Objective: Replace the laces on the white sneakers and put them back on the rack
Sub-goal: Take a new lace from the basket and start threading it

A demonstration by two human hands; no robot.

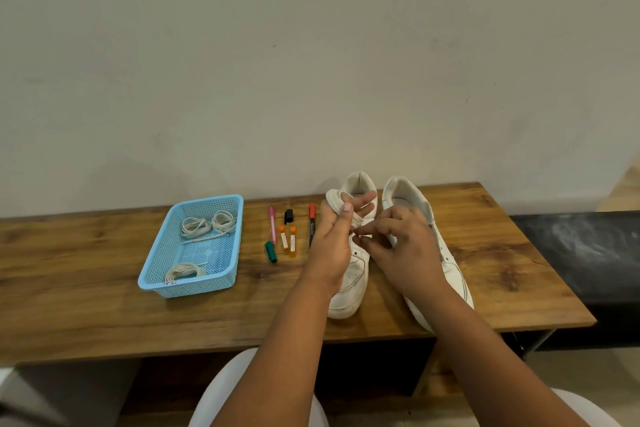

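Note:
Two white sneakers stand side by side on the wooden table, toes toward me: the left sneaker [349, 282] and the right sneaker [408, 198]. My left hand [334, 236] grips the left sneaker's tongue [334, 199] with the thumb and pulls it up. My right hand [398, 246] pinches something small and white at that shoe's eyelets, apparently a lace end. The lace itself is mostly hidden behind my fingers. A blue plastic basket [152, 270] to the left holds three coiled white laces [195, 227].
Between basket and shoes lie a pink pen [272, 225], a red-capped marker [311, 224], a green cap [270, 251], a black cap [288, 216] and two small orange tubes [288, 241]. A wall rises right behind the table. A dark bench [581, 253] adjoins at right.

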